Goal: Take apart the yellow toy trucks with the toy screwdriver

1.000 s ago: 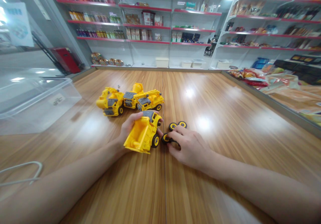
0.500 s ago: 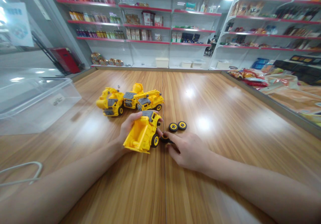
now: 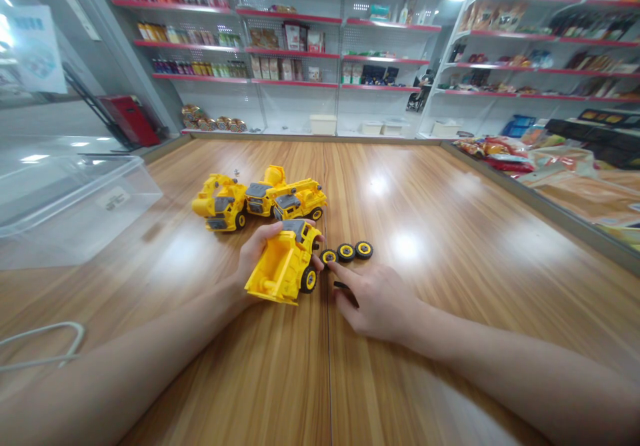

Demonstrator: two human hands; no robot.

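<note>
My left hand [image 3: 254, 251] is wrapped round a yellow toy dump truck [image 3: 277, 269] with a grey cab, tilted so its open bed faces me. One black wheel [image 3: 309, 279] is fitted on its right side. Beside it, my right hand [image 3: 380, 301] has its index fingertip on a loose toy wheel [image 3: 329, 257] with a yellow hub. Under the curled fingers of that hand shows the edge of a black object [image 3: 342, 286], mostly hidden. Two more loose wheels, a middle one [image 3: 346, 252] and an outer one [image 3: 364, 250], lie in a row on the wooden table.
Three other yellow toy vehicles stand beyond my left hand: one on the left [image 3: 220, 205], a mixer truck [image 3: 265, 189] and a crane truck [image 3: 303, 203]. A clear plastic bin [image 3: 75, 213] is at the left, a white cable [image 3: 75, 339] nearer me. Packaged goods [image 3: 500, 153] lie at the right.
A wheel near my right fingertips has shifted away from me and now lies flat in line with the other two. The truck and left hand have barely moved.
</note>
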